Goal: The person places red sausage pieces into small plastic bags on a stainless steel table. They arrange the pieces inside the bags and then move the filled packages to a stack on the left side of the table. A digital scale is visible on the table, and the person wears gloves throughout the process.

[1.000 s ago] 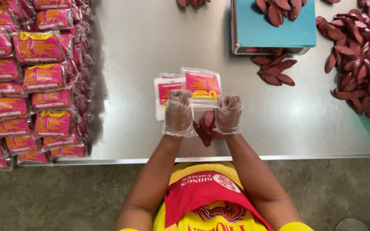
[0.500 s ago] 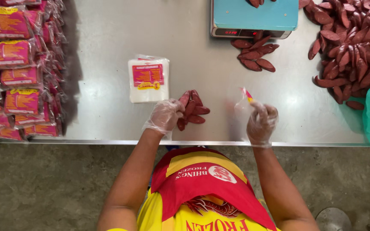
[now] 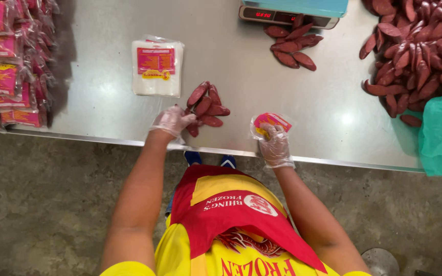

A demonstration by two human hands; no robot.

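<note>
Shiny steel table [image 3: 103, 115], gloved left hand [image 3: 172, 121] grabbing red sausages [image 3: 206, 107], gloved right hand [image 3: 273, 144] holding small pink-labelled bag [image 3: 269, 121].

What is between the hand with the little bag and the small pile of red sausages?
Nothing visible. Only bare steel table lies between the right hand, holding the small plastic bag, and the sausage pile, which the left hand touches.

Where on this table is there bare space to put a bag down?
Bare steel lies between the stack of empty bags and the sausages by the scale, and right of the right hand. The packed bags and sausage heap crowd both ends.
</note>
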